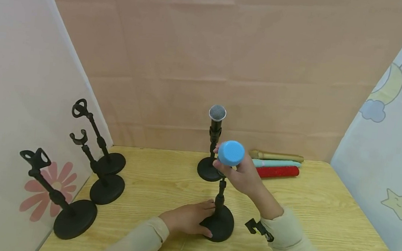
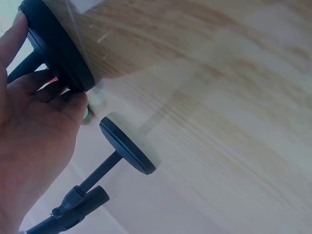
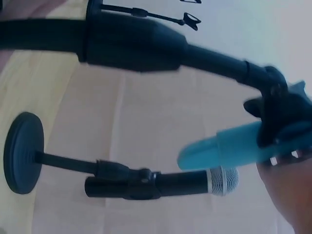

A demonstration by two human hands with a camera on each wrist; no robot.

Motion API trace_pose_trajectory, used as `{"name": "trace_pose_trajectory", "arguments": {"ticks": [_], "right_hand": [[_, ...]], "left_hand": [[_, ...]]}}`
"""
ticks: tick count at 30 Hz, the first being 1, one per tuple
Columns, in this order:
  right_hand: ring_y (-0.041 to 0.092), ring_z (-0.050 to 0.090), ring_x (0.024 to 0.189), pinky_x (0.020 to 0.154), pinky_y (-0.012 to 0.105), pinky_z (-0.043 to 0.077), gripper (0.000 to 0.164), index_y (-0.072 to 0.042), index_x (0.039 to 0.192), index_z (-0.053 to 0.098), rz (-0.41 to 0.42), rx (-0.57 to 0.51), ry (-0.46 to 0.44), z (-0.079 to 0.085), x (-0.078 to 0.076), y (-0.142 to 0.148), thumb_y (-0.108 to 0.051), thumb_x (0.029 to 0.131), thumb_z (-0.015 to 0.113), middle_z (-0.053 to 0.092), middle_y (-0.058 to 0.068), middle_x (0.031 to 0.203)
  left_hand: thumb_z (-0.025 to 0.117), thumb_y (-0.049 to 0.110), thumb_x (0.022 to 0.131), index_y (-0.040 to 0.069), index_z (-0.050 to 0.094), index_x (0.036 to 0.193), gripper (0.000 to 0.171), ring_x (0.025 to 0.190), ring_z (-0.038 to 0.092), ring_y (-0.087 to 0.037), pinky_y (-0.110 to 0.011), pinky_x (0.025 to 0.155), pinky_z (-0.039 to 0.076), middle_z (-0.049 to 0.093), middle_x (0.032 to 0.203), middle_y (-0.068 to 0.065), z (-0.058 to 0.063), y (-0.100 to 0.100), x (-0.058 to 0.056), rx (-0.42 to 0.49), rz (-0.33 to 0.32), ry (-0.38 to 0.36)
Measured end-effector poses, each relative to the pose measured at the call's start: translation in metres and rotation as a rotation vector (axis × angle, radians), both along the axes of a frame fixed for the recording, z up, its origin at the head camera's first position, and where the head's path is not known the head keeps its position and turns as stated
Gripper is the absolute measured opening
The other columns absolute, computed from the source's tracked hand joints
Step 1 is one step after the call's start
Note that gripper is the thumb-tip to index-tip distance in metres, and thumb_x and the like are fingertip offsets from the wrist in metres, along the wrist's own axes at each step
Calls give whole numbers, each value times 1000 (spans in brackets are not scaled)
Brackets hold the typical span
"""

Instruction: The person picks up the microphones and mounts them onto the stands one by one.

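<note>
My left hand point(image 1: 192, 217) grips the round black base of a microphone stand point(image 1: 223, 226), thumb and fingers on opposite sides of it. That base point(image 2: 61, 46) also shows in the left wrist view. Above, my right hand point(image 1: 246, 178) holds a blue tube-shaped thing with a round flat top point(image 1: 231, 153) at the head of the same stand. In the right wrist view, the tube's rounded lower end point(image 3: 209, 151) sticks out past the black clip point(image 3: 278, 117). Fingers and the top partly hide how it sits in the clip.
Behind stands another stand holding a black microphone point(image 1: 217, 115) with a silver mesh head. Three bare stands, one with a base at the front point(image 1: 75, 219), line the left wall. A gold tube point(image 1: 278, 156), a teal tube point(image 1: 277, 164) and a red tube point(image 1: 278, 172) lie at the back right.
</note>
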State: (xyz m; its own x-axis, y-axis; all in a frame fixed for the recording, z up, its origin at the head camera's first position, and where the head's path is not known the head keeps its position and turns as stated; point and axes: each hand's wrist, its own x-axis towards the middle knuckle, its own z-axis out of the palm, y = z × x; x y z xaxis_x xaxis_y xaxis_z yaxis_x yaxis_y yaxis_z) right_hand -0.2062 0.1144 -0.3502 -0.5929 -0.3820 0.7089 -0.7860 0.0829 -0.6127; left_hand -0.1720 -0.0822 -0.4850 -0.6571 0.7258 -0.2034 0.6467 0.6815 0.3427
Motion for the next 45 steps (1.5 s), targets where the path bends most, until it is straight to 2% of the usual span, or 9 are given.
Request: {"name": "trace_pose_trajectory", "arguments": {"ticks": [3,9,11,21,26,31,34,38,45], "right_hand": [[16,63,108,98,29,51,37,0,122,60,-42,-51,37,-7,1,-6,-6,89,77,66,10,110],[15,63,111,100,26,48,59,2,127,57,-147,-164,87,-23,3,-20,-43,92,74,67,11,109],[15,62,111,102,25,47,62,2,124,58,-158,-191,88,-26,3,-24,-48,91,75,67,11,109],[19,65,84,81,22,53,50,1,103,63,-290,-225,237,-30,-3,-33,-47,92,71,68,10,91],[25,65,76,79,20,53,46,2,95,64,-255,-283,288,-30,-4,-35,-43,92,72,68,9,84],[23,69,71,68,25,57,43,-3,89,68,-395,-161,414,-28,-3,-34,-45,96,65,72,9,79],[22,71,68,65,27,58,43,-4,86,69,-435,-139,484,-27,-3,-33,-45,98,63,73,9,78],[24,72,68,73,23,59,40,-2,86,69,-376,-216,487,-29,-4,-34,-41,96,68,73,11,78],[21,69,64,62,24,55,42,-7,79,71,-436,-215,493,-33,-3,-35,-45,96,67,71,4,72]], "left_hand": [[63,57,94,11,41,156,80,153,24,-17,-32,119,34,29,165,-2,1,1,0,-6,6,-6],[65,56,94,12,42,155,79,153,25,-18,-32,118,35,29,165,-2,2,2,0,-19,12,5],[65,56,94,12,42,155,79,153,25,-18,-32,118,35,29,166,-2,1,2,0,-24,9,7],[67,53,93,16,41,156,78,154,22,-15,-31,119,34,26,166,3,2,6,2,-52,41,-19],[67,54,93,15,41,156,79,154,23,-16,-31,118,35,27,166,2,3,6,2,-59,24,3],[67,54,93,15,41,156,79,154,22,-17,-31,118,35,27,166,1,2,6,1,-52,13,7],[67,54,93,14,41,156,79,154,22,-17,-31,118,35,27,167,1,3,6,1,-48,15,-4],[67,54,94,13,41,156,78,154,22,-17,-31,118,34,27,166,0,3,5,1,-40,15,-7],[67,53,94,13,41,156,78,154,22,-18,-32,118,34,27,166,0,3,5,2,-25,29,-7]]}}
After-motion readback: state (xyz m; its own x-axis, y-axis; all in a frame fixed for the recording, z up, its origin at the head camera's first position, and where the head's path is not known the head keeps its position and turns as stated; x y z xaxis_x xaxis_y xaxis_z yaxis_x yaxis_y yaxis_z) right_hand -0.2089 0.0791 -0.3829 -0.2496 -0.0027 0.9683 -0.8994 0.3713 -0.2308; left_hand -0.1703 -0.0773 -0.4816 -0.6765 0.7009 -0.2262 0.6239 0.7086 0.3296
